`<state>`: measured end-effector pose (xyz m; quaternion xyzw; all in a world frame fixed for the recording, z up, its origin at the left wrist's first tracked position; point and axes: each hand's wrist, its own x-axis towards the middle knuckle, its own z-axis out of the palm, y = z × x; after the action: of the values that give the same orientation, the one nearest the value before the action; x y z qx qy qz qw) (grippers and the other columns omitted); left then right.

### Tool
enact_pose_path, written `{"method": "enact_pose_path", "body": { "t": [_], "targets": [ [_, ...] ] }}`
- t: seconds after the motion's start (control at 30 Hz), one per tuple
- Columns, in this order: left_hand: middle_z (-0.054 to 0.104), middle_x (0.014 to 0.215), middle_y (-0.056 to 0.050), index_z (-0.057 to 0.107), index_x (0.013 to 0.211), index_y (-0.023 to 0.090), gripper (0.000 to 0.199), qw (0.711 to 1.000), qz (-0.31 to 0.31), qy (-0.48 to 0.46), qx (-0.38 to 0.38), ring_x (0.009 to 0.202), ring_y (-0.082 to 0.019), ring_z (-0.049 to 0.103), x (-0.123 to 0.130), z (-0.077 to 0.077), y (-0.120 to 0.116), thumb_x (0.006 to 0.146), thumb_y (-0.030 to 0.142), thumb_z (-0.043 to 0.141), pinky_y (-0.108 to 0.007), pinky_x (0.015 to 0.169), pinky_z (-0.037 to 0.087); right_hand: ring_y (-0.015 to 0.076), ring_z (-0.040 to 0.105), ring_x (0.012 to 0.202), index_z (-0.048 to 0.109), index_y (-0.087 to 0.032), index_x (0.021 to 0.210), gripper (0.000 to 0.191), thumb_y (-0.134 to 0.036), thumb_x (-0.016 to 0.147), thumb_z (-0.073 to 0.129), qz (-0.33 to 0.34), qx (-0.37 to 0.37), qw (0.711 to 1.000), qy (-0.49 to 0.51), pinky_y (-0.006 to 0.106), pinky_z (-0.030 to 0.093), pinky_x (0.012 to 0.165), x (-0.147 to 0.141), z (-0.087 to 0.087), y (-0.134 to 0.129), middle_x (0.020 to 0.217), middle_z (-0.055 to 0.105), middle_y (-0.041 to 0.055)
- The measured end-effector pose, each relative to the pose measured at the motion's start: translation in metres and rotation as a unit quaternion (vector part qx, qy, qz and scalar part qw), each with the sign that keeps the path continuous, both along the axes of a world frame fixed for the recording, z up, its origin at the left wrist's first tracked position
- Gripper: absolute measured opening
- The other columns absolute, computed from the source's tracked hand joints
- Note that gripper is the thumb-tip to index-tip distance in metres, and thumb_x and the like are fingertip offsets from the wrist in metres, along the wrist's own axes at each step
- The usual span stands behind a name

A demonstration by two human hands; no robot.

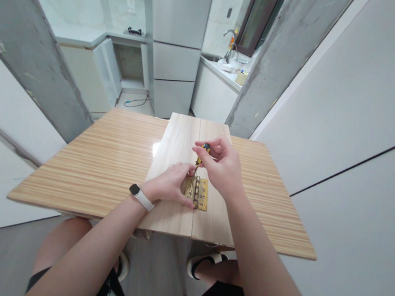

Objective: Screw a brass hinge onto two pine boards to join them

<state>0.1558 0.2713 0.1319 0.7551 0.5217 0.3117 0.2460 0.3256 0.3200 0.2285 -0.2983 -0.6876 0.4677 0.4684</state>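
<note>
A brass hinge (202,194) lies across the seam between two pale wooden boards (180,137). My right hand (219,164) is closed around the handle of a small yellow-and-black screwdriver (202,155), whose shaft points down to the hinge's upper left part. My left hand (172,183), with a white-banded watch on its wrist, rests on the left board beside the hinge. Its thumb touches the hinge's lower edge and its fingertips are near the screwdriver tip. Whether those fingertips hold a screw is too small to tell.
The boards lie on a striped wooden table (104,162). Beyond it stand a silver refrigerator (183,9), a counter with a sink and faucet (230,45), and an open cabinet (130,63). White panels flank both sides.
</note>
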Motion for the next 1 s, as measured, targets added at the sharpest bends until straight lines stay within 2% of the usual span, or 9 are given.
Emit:
{"method": "enact_pose_path", "body": {
  "t": [0.13,0.2,0.3,0.4,0.5,0.6,0.77,1.0],
  "targets": [
    [0.063,0.126,-0.013,0.055,0.139,0.023,0.105,1.000,-0.005,-0.010,-0.002,0.115,-0.037,0.058,0.0006,0.0020,0.0001,0.051,0.057,0.101,-0.054,0.100,0.050,0.0208,0.076,0.087,0.057,-0.025,0.093,0.033,-0.044,0.085,0.082,0.028,-0.007,1.000,-0.002,0.032,0.062,0.066,0.0011,-0.0005,-0.0014,0.098,0.079,0.0035],
    [0.063,0.127,-0.014,0.055,0.141,0.023,0.106,1.000,-0.008,-0.011,-0.001,0.116,-0.038,0.058,0.0005,0.0023,0.0005,0.051,0.057,0.100,-0.055,0.101,0.050,0.0216,0.076,0.094,0.062,-0.026,0.105,0.029,-0.047,0.091,0.076,0.063,-0.009,0.998,-0.008,0.033,0.062,0.069,0.0019,0.0002,-0.0029,0.102,0.079,0.0041],
    [0.062,0.128,-0.014,0.056,0.141,0.023,0.106,1.000,-0.009,-0.003,0.004,0.118,-0.039,0.057,-0.0003,0.0018,0.0011,0.051,0.059,0.100,-0.057,0.102,0.049,0.0230,0.074,0.110,0.068,-0.027,0.122,0.032,-0.050,0.100,0.062,0.116,-0.010,0.993,-0.018,0.036,0.064,0.078,0.0021,0.0016,-0.0047,0.113,0.078,0.0071],
    [0.061,0.131,-0.014,0.060,0.136,0.023,0.099,1.000,-0.014,0.012,0.013,0.121,-0.040,0.056,-0.0012,0.0013,0.0015,0.053,0.063,0.098,-0.059,0.105,0.048,0.0229,0.075,0.109,0.072,-0.027,0.123,0.030,-0.044,0.102,0.058,0.134,-0.001,0.991,-0.025,0.040,0.064,0.084,-0.0002,0.0015,-0.0053,0.118,0.077,0.0074],
    [0.060,0.134,-0.015,0.063,0.134,0.023,0.096,0.999,-0.018,0.019,0.018,0.122,-0.040,0.056,-0.0016,0.0007,0.0019,0.055,0.066,0.096,-0.059,0.106,0.047,0.0230,0.076,0.107,0.073,-0.027,0.119,0.026,-0.039,0.102,0.059,0.131,0.010,0.991,-0.022,0.040,0.064,0.084,-0.0036,-0.0003,-0.0051,0.115,0.077,0.0066],
    [0.061,0.132,-0.014,0.062,0.135,0.023,0.097,0.999,-0.020,0.019,0.016,0.121,-0.040,0.056,-0.0017,0.0000,0.0024,0.055,0.066,0.096,-0.057,0.105,0.047,0.0234,0.075,0.106,0.072,-0.026,0.114,0.022,-0.039,0.100,0.060,0.118,0.014,0.993,-0.010,0.036,0.063,0.077,-0.0053,-0.0023,-0.0046,0.111,0.077,0.0065],
    [0.063,0.127,-0.014,0.056,0.141,0.022,0.106,1.000,-0.014,0.013,0.008,0.117,-0.038,0.058,-0.0016,0.0004,0.0015,0.054,0.065,0.097,-0.055,0.102,0.049,0.0222,0.072,0.100,0.065,-0.026,0.108,0.017,-0.038,0.097,0.066,0.062,0.027,0.997,-0.032,0.033,0.061,0.071,-0.0025,-0.0019,-0.0058,0.103,0.075,0.0047],
    [0.063,0.126,-0.013,0.055,0.140,0.023,0.106,1.000,-0.005,-0.009,-0.003,0.116,-0.037,0.058,-0.0011,0.0022,-0.0004,0.051,0.059,0.100,-0.054,0.100,0.050,0.0181,0.070,0.082,0.058,-0.027,0.100,0.016,-0.036,0.094,0.070,0.010,0.083,0.994,-0.070,0.030,0.052,0.067,0.0007,0.0028,-0.0080,0.097,0.075,0.0009]
  ]
}}
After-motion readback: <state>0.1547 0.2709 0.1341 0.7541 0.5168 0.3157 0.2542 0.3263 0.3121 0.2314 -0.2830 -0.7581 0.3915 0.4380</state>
